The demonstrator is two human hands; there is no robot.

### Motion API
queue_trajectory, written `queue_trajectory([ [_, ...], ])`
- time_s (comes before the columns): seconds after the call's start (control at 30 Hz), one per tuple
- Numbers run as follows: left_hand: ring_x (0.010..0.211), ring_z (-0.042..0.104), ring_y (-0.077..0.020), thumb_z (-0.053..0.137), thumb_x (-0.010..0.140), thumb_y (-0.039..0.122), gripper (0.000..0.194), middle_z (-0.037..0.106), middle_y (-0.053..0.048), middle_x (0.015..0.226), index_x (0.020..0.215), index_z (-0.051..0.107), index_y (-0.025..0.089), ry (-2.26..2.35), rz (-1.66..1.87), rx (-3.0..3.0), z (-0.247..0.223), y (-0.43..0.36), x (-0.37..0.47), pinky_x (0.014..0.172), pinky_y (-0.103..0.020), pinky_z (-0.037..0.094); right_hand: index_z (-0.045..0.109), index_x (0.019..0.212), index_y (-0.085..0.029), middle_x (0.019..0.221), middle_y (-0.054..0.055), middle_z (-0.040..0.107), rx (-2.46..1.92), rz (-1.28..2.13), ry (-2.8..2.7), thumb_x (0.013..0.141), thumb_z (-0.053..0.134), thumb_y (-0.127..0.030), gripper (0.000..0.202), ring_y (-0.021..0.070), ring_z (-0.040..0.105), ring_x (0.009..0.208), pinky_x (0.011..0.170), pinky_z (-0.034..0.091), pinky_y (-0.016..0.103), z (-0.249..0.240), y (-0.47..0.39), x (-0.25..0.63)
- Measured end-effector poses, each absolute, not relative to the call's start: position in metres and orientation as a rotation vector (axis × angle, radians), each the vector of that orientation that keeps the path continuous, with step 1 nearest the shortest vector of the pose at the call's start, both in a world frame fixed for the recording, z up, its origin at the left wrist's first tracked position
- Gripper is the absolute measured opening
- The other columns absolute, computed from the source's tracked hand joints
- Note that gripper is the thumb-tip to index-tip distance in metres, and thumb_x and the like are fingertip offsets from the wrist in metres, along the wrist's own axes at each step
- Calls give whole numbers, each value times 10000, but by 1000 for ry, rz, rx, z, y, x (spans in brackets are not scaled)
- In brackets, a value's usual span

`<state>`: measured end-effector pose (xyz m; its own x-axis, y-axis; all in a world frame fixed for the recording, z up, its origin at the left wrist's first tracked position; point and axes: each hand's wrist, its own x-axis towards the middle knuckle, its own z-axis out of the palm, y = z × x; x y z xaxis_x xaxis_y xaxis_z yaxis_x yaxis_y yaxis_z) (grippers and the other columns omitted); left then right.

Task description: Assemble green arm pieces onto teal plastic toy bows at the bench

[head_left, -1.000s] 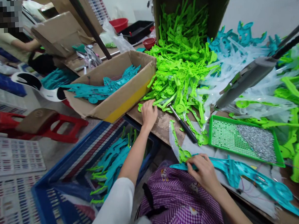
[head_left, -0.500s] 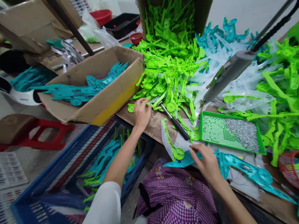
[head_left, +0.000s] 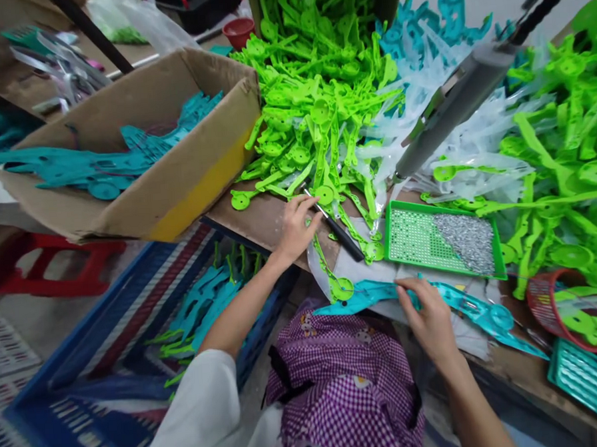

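My left hand (head_left: 299, 229) hovers low at the table edge beside the head of a black-handled hammer (head_left: 348, 241). Its thumb and index finger are apart around the upper end of a slim green part (head_left: 340, 288). My right hand (head_left: 427, 313) is at a long teal part (head_left: 476, 307), thumb and index fingertips together at its upper edge. The teal part lies along the table's front edge, and its middle is partly hidden by this hand. A green tray (head_left: 412, 234) with small metal pieces stands just behind it.
Green parts (head_left: 317, 109) are heaped at the back. A cardboard box (head_left: 199, 155) with teal parts stands left, above a blue crate (head_left: 104, 340). A grey tool (head_left: 455, 108) hangs over the table. A red basket (head_left: 543, 304) stands right.
The view has shifted, and things appear further left and higher. My left hand has moved right, closer to the hammer and the slim green part. My right hand stays by the teal part.
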<state>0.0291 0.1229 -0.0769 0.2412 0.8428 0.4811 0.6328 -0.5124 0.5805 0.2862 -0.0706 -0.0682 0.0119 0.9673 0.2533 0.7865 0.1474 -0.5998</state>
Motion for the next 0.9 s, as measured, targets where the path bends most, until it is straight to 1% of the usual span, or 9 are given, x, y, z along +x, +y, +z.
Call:
queue_trajectory([
  [0.1,1089,569,-199,546,902,294,223,607,-72,1109,1079,643,199,1455,1147,2075,-81,77,15,995,-366,438,618,1064,-231,989,66,671,-1614,375,-1901,912,526,-231,178,210,617,935,828,461,368,-75,-76,273],
  [0.23,1022,591,-186,544,900,272,171,620,-57,1027,1009,659,208,1610,1143,1919,-98,21,4,938,-354,482,627,1099,-232,1004,83,670,-1532,285,-2021,902,524,-211,223,222,619,930,859,440,406,-82,-76,253],
  [0.3,1021,586,-182,521,911,251,176,608,-58,1027,1006,666,217,1629,1137,1907,-106,3,3,932,-358,485,626,1104,-231,1011,86,669,-1509,265,-2035,899,529,-207,228,222,618,940,869,429,408,-83,-75,246],
  [0.4,1057,562,-184,457,931,185,250,580,-73,1087,1029,680,238,1571,1121,2006,-107,-10,4,917,-364,484,619,1105,-221,1029,88,669,-1465,268,-2075,902,532,-202,222,212,615,949,880,417,397,-84,-74,239],
  [0.47,1112,532,-195,431,923,129,316,563,-79,1152,1033,695,265,1486,1059,2176,-102,-14,5,938,-384,457,611,1113,-207,1050,93,668,-1451,251,-2109,905,533,-196,222,209,611,960,897,405,396,-85,-74,235],
  [0.6,1218,463,-218,436,879,43,435,554,-57,1259,1066,692,341,1306,874,2565,-88,-18,10,1001,-439,345,594,1154,-192,1086,107,664,-1459,204,-2170,910,535,-203,252,213,606,977,934,376,409,-87,-75,233],
  [0.77,1294,379,-266,501,840,57,444,531,-62,1362,1142,655,344,1293,549,2722,-79,-19,16,1043,-512,206,596,1175,-218,1123,106,657,-1476,192,-2226,919,533,-249,266,214,597,996,958,349,428,-86,-74,232],
  [0.9,1304,364,-262,517,839,75,447,527,-47,1376,1167,636,353,1245,474,2766,-77,-16,16,1069,-515,144,614,1152,-216,1134,103,663,-1482,178,-2280,920,539,-276,252,225,583,1011,953,324,446,-86,-73,233],
])
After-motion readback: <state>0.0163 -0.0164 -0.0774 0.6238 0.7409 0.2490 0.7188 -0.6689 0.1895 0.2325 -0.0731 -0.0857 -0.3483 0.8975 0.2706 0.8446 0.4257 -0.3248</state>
